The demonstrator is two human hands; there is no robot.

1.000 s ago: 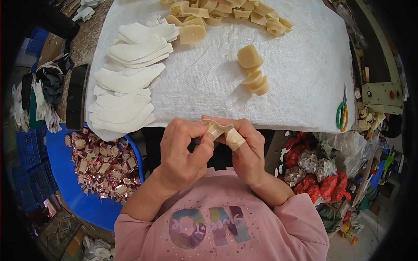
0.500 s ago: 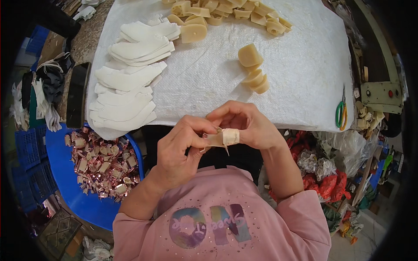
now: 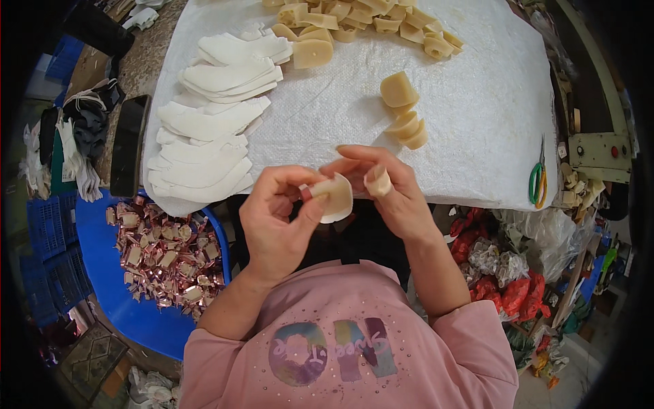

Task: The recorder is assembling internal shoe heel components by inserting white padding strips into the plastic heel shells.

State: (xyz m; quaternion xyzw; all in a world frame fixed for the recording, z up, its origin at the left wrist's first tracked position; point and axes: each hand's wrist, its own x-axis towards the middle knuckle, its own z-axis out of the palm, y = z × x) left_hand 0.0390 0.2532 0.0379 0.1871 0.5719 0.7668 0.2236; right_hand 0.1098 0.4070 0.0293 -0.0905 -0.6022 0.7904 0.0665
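Observation:
My left hand [image 3: 279, 218] pinches a small cream, rounded flat piece [image 3: 336, 196] between thumb and fingers, just below the front edge of the white-covered table [image 3: 477, 123]. My right hand [image 3: 392, 187] touches the same piece from the right, with its fingertips wrapped in pale tape. Both hands are held over my lap, above my pink sweatshirt. A few tan pieces [image 3: 403, 109] like it lie on the cloth just beyond my right hand.
Stacked white curved pieces [image 3: 204, 136] lie on the table's left. More tan pieces [image 3: 361, 20] are heaped at the far edge. Green-handled scissors [image 3: 538, 180] rest at the right. A blue tub [image 3: 129, 300] with shiny copper-coloured bits [image 3: 163, 252] sits lower left. A dark phone [image 3: 129, 143] lies beside it.
The hands have drawn slightly apart and the piece has turned so that its flat round face shows; my left hand now holds it while the right fingers touch its edge.

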